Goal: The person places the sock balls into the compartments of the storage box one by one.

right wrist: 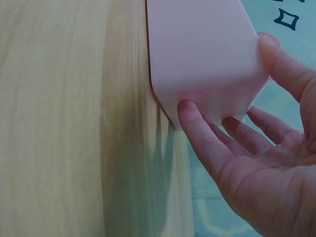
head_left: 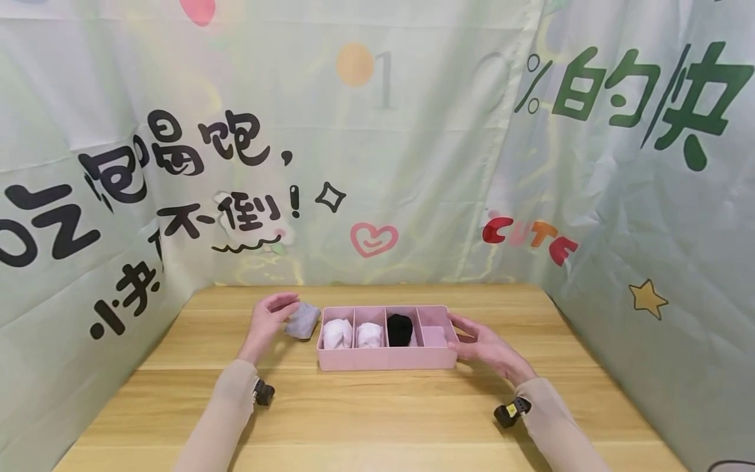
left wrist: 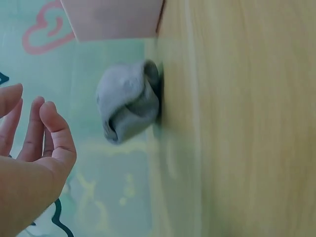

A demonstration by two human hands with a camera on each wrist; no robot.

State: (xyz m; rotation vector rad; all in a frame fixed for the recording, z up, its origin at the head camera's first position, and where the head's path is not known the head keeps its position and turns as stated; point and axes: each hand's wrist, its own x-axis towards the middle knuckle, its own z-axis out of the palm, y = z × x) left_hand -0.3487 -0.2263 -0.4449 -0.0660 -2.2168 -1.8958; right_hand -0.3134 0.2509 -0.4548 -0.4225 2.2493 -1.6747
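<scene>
A pink box (head_left: 386,358) with a row of compartments stands on the table. White rolled socks (head_left: 337,334) sit in the two left compartments and a black rolled sock (head_left: 400,330) in the third; the right one shows its pink inside. Left of the box lies a grey rolled sock (left wrist: 128,101). My left hand (head_left: 270,321) is beside the grey sock, fingers loosely bent, with a gap between them in the left wrist view. At the box's right end, my right hand (right wrist: 261,163) rests spread fingertips on the end wall, its thumb near the upper edge.
The wooden table (head_left: 377,419) carries the box near its far side. Printed cloth curtains (head_left: 413,164) hang behind it and along both sides. A small black camera (head_left: 263,392) is strapped to the left wrist, another camera (head_left: 512,412) to the right.
</scene>
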